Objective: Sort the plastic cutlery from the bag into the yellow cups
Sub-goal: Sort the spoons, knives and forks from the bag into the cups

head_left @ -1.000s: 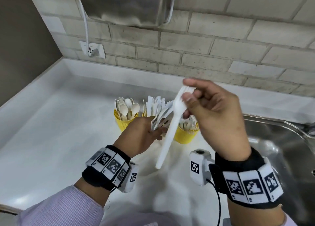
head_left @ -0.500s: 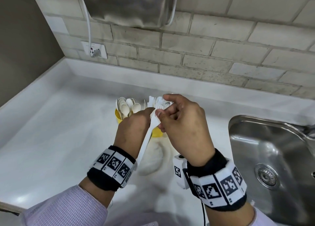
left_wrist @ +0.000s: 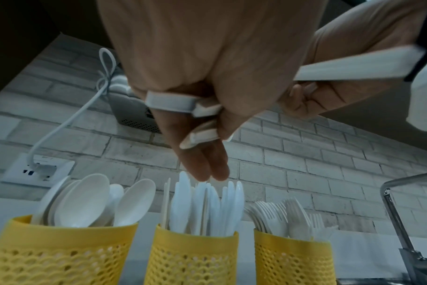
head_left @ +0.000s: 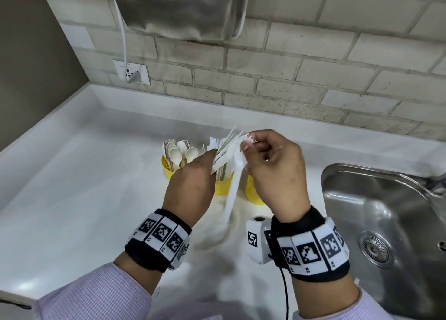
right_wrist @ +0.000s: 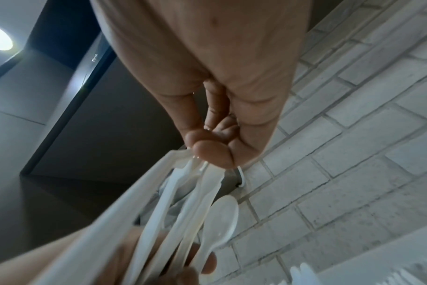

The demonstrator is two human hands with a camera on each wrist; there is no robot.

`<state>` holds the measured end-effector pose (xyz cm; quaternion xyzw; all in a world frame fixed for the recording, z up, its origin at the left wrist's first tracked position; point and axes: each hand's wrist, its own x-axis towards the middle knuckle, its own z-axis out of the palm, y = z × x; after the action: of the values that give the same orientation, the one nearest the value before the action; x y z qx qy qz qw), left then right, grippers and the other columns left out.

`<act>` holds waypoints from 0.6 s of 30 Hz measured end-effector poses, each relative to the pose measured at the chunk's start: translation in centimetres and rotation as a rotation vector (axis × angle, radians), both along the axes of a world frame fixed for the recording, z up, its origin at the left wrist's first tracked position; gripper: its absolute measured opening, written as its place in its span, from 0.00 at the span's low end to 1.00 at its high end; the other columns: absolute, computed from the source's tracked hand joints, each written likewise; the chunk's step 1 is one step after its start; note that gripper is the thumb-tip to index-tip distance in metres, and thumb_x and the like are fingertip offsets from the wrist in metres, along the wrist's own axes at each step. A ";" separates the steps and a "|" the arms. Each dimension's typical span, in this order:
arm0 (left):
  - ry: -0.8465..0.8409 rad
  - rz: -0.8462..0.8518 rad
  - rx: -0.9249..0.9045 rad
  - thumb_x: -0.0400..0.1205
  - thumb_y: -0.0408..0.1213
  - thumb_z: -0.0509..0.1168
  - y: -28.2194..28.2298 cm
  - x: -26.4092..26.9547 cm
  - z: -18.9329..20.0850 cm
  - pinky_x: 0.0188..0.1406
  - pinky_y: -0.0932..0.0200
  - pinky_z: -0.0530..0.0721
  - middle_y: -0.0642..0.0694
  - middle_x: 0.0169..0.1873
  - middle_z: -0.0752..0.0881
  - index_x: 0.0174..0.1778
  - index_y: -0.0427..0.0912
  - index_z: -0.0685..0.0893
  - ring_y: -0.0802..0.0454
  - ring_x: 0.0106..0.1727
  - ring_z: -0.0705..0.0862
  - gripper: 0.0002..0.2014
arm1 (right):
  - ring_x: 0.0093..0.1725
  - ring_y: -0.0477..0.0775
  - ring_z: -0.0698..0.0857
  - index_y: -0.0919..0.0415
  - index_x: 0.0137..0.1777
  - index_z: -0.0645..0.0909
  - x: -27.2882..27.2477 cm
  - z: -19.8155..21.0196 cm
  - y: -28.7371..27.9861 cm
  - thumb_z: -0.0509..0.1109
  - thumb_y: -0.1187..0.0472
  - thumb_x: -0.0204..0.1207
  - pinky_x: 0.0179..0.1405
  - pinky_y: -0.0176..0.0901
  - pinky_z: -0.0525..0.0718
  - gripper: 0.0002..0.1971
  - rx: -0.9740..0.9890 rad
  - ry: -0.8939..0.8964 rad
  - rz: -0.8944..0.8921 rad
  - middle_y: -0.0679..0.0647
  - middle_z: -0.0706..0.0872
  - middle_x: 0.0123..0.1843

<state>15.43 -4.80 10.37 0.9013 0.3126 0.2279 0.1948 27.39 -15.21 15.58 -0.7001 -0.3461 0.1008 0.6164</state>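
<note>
Three yellow mesh cups stand in a row on the white counter: the spoon cup [head_left: 166,167] [left_wrist: 61,250] on the left, the knife cup [head_left: 223,187] [left_wrist: 193,256] in the middle, and the fork cup [head_left: 253,195] [left_wrist: 290,258] on the right. Above them my left hand [head_left: 207,167] [left_wrist: 202,138] grips a bundle of white cutlery [head_left: 224,148] [right_wrist: 183,221]. My right hand [head_left: 248,145] [right_wrist: 207,154] pinches the tined end of a white fork [head_left: 231,199] beside the bundle. The fork's handle hangs down between my wrists.
A steel sink [head_left: 386,211] with a tap [left_wrist: 397,192] lies to the right. Behind the cups is a brick wall with a socket [head_left: 131,72], a white cord and a steel box [head_left: 183,8] above it. The counter's raised edge runs along the left.
My right hand has carried the fork left, from over the fork cup to the bundle. My left hand has risen to meet it above the cups.
</note>
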 end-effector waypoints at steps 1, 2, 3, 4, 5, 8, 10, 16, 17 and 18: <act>-0.005 -0.020 -0.012 0.79 0.25 0.64 0.2 -0.1 -0.2 0.36 0.47 0.86 0.45 0.44 0.90 0.65 0.46 0.82 0.37 0.43 0.88 0.19 | 0.33 0.54 0.87 0.52 0.47 0.88 0.5 0.1 -0.1 0.75 0.61 0.79 0.38 0.53 0.89 0.03 0.030 -0.018 -0.025 0.50 0.89 0.38; -0.016 -0.039 -0.023 0.79 0.24 0.63 0.4 -0.1 -0.6 0.37 0.46 0.86 0.46 0.43 0.90 0.64 0.46 0.82 0.40 0.43 0.89 0.19 | 0.37 0.57 0.88 0.50 0.48 0.88 1.0 0.3 -0.2 0.74 0.57 0.78 0.42 0.58 0.90 0.02 0.054 -0.031 -0.050 0.54 0.89 0.42; -0.034 -0.056 -0.036 0.80 0.24 0.62 0.6 -0.1 -0.9 0.38 0.45 0.87 0.47 0.43 0.89 0.62 0.47 0.81 0.44 0.42 0.89 0.18 | 0.40 0.58 0.89 0.49 0.48 0.89 1.5 0.4 -0.4 0.74 0.54 0.78 0.45 0.62 0.91 0.03 0.072 -0.032 -0.072 0.56 0.89 0.45; -0.057 -0.072 -0.057 0.81 0.24 0.61 0.7 -0.1 -1.2 0.39 0.46 0.87 0.49 0.43 0.90 0.62 0.47 0.80 0.47 0.41 0.90 0.18 | 0.42 0.59 0.89 0.47 0.48 0.89 2.0 0.6 -0.5 0.74 0.52 0.78 0.46 0.65 0.91 0.03 0.091 -0.013 -0.085 0.57 0.89 0.47; -0.085 -0.086 -0.093 0.83 0.25 0.60 0.8 -0.1 -1.4 0.40 0.48 0.88 0.51 0.44 0.90 0.63 0.48 0.80 0.52 0.39 0.89 0.17 | 0.42 0.58 0.90 0.47 0.47 0.88 2.5 0.8 -0.7 0.74 0.53 0.79 0.47 0.66 0.92 0.02 0.122 0.025 -0.083 0.55 0.90 0.48; -0.188 -0.118 -0.244 0.88 0.25 0.58 0.8 -0.2 -1.8 0.39 0.66 0.83 0.60 0.43 0.88 0.63 0.45 0.82 0.63 0.35 0.86 0.14 | 0.43 0.56 0.89 0.54 0.48 0.84 3.6 1.7 -1.3 0.70 0.63 0.86 0.48 0.66 0.92 0.05 0.257 0.204 -0.039 0.53 0.91 0.45; -0.255 -0.124 -0.336 0.89 0.24 0.57 0.8 -0.3 -1.9 0.39 0.72 0.77 0.60 0.41 0.87 0.57 0.46 0.82 0.66 0.36 0.83 0.13 | 0.50 0.60 0.90 0.58 0.53 0.79 3.9 2.5 -1.6 0.64 0.65 0.89 0.52 0.69 0.92 0.04 0.355 0.350 -0.028 0.63 0.91 0.53; -0.367 -0.031 -0.567 0.91 0.33 0.56 1.2 -0.5 -2.0 0.38 0.57 0.76 0.54 0.36 0.84 0.45 0.50 0.80 0.54 0.34 0.77 0.12 | 0.53 0.69 0.93 0.50 0.58 0.73 5.2 3.0 -1.8 0.55 0.58 0.93 0.59 0.72 0.88 0.06 0.625 0.851 -0.023 0.62 0.90 0.49; -0.402 -0.023 -0.625 0.90 0.37 0.56 1.3 -0.5 -2.0 0.36 0.53 0.75 0.51 0.36 0.83 0.45 0.49 0.80 0.51 0.34 0.76 0.10 | 0.48 0.67 0.93 0.49 0.57 0.74 5.4 2.7 -1.8 0.55 0.58 0.92 0.56 0.71 0.89 0.06 0.641 0.893 -0.050 0.60 0.88 0.45; -0.435 -0.019 -0.681 0.88 0.41 0.57 1.3 -0.5 -2.0 0.35 0.53 0.73 0.49 0.35 0.82 0.45 0.48 0.80 0.49 0.34 0.74 0.09 | 0.43 0.65 0.92 0.49 0.57 0.74 5.6 2.4 -1.8 0.56 0.58 0.92 0.53 0.68 0.90 0.06 0.654 0.927 -0.086 0.58 0.85 0.42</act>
<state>14.92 -3.47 8.40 0.7189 0.3133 0.2950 0.5460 32.95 -16.99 17.95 -0.3688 -0.0238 0.2600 0.8921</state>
